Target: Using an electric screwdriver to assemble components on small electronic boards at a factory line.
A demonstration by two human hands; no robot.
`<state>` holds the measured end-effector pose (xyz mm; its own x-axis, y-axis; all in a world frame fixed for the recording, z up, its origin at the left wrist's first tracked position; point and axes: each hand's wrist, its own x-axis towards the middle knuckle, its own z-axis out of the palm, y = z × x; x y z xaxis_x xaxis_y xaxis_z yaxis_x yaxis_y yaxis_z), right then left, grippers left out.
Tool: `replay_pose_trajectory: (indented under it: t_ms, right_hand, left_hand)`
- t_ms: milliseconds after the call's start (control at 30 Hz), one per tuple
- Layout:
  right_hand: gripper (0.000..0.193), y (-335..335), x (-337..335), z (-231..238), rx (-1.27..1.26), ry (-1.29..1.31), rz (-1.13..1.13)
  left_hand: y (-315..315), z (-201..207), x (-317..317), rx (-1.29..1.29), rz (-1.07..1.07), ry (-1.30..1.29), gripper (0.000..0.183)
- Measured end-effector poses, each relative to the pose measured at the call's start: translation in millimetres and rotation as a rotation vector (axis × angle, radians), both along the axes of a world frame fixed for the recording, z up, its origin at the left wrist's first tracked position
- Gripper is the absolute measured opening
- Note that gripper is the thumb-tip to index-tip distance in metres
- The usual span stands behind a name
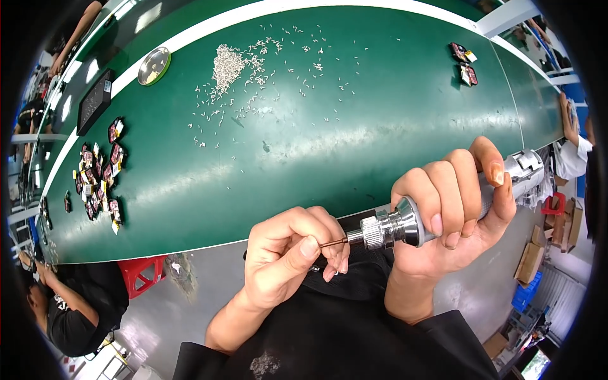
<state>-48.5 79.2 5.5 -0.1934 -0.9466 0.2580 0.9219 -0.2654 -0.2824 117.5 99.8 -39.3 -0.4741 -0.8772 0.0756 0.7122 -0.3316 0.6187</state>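
Bright overhead light, glare streaks on green table (354,101), fisheye-bent edges w/ dark rim.

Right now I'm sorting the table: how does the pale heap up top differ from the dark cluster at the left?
The heap of small pale pins is whitish, tiny and slender, piled with strays scattered wide. The cluster of dark red-and-black parts is chunkier, multicoloured and spread flat rather than heaped. Both lie loose on the green table, away from both hands.
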Motion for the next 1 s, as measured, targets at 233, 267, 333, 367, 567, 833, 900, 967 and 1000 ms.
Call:
replay_pose_trajectory:
  t_ms: [233,267,333,367,567,833,900,967,1000]
  right_hand:
    - [0.011,3,-4,1,0.021,-0.015,-0.012]
    - [0.01,3,-4,1,0.025,-0.005,-0.024]
    - [0.01,4,-4,2,0.029,0.005,-0.034]
    - [0.01,4,-5,2,0.024,0.018,-0.047]
    - [0.01,5,-10,2,0.0,0.143,-0.057]
    - [0.01,1,-24,-9,-0.002,0.246,-0.011]
    - [0.011,0,-27,-11,-0.008,0.254,0.006]
    - [0.011,-2,-28,-12,-0.005,0.254,0.007]
    - [0.012,-4,-28,-13,-0.004,0.256,0.009]
  left_hand:
    - [1,0,-1,-0.035,0.005,-0.051,0.02]
    - [0,1,0,-0.045,0.008,-0.081,0.019]
    - [-2,5,1,-0.108,0.047,-0.196,0.017]
    - [-2,6,2,-0.171,0.082,-0.309,0.015]
    - [-7,10,0,-0.397,0.225,-0.666,0.005]
    - [-23,-2,-9,-0.885,0.395,-0.89,0.016]
    - [-26,-2,-9,-0.922,0.387,-0.906,0.019]
    - [-29,-1,-10,-0.94,0.359,-0.903,0.021]
    - [-32,-2,-10,-0.939,0.354,-0.902,0.021]
